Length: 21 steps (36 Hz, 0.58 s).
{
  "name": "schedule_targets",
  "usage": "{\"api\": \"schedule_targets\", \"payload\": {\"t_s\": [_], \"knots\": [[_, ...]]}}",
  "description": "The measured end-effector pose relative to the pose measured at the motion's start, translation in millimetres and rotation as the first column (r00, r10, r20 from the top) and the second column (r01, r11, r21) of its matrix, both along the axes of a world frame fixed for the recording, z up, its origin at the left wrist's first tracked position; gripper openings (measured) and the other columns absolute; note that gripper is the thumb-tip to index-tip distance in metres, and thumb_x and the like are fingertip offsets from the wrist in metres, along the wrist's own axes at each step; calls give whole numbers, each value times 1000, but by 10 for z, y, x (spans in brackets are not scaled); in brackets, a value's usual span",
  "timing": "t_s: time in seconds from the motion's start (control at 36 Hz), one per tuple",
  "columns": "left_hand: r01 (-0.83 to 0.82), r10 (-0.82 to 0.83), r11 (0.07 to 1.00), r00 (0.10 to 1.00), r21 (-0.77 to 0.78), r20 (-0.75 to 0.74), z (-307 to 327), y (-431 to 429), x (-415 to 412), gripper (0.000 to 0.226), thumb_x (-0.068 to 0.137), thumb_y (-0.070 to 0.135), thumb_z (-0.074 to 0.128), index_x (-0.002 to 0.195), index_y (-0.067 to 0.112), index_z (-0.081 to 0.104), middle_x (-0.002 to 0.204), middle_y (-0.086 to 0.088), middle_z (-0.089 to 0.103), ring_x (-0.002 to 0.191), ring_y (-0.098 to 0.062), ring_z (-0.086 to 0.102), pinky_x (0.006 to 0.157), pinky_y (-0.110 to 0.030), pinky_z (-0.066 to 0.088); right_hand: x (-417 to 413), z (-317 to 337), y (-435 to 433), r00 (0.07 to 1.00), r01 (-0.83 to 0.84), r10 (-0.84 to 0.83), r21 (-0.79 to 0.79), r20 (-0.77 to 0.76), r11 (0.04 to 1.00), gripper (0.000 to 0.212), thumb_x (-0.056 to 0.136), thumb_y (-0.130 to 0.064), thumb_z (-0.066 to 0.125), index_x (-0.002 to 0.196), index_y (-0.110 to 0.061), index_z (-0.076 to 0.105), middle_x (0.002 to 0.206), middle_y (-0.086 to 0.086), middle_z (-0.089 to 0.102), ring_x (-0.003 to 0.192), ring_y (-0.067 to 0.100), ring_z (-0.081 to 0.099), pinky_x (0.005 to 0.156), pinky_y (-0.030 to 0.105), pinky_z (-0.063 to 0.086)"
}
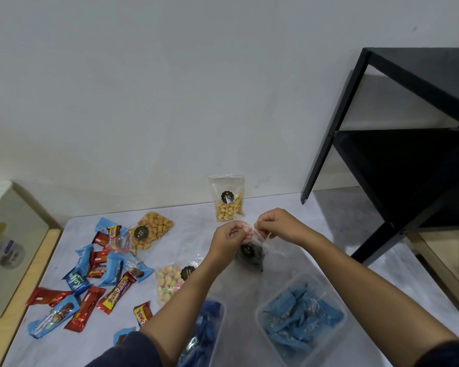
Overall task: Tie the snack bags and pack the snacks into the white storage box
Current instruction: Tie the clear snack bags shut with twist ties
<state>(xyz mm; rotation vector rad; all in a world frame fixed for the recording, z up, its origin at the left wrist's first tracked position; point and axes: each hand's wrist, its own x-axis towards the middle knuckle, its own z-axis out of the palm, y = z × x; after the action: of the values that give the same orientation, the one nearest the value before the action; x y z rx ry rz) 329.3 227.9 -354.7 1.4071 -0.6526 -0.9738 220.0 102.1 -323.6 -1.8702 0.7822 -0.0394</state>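
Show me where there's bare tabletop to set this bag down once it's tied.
Free: the strip between the upright nut bag and the black shelf, and the near-left corner below the wrapped bars. Crowded: the left-centre, and the near edge, taken by two clear tubs.

Blue, red and yellow wrappers (90, 282) on a pale marbled table (329, 221); black shelf (398, 165).
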Motion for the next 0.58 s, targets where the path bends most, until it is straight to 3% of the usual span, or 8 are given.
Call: {"api": "schedule_targets", "payload": {"t_s": [0.17,0.22,0.33,0.5,0.58], "knots": [[4,-4,1000,1000,-9,-12,35,15,12,10,90,-4,51,92,-8,60,76,-12,63,60,-1,64,63,-12,52,-20,64,5,999,-25,25,-30,25,999,21,87,-13,58,76,3,67,67,5,65,60,7,58,58,19,49],[3,-3,1000,1000,-4,-10,34,16,31,13,90,-4,51,97,-12,59,76,-11,63,60,-1,63,62,-12,52,-26,89,12,999,-34,35,-47,27,998,17,85,-11,59,80,1,70,67,2,67,61,5,60,57,17,49],[23,-23,1000,1000,10,7,42,10,43,14,90,-3,52,98,-13,60,76,-11,63,60,-1,63,63,-12,52,3,114,16,999,-42,43,-80,11,996,16,81,-6,57,77,2,70,61,-2,66,58,4,60,55,17,49],[62,-62,998,998,3,-12,29,32,64,13,90,-4,52,97,-12,59,68,0,67,61,-2,64,64,-13,53,-14,98,16,1000,-15,16,-32,20,999,17,82,-1,54,74,9,65,62,6,64,55,6,62,55,20,52],[78,-78,997,997,-6,-25,27,40,66,13,90,-3,52,98,-11,59,74,-7,65,62,-2,64,65,-13,53,-28,105,37,1000,-5,6,-24,27,1000,16,81,0,55,71,5,66,62,7,64,56,8,61,54,20,51]]}}
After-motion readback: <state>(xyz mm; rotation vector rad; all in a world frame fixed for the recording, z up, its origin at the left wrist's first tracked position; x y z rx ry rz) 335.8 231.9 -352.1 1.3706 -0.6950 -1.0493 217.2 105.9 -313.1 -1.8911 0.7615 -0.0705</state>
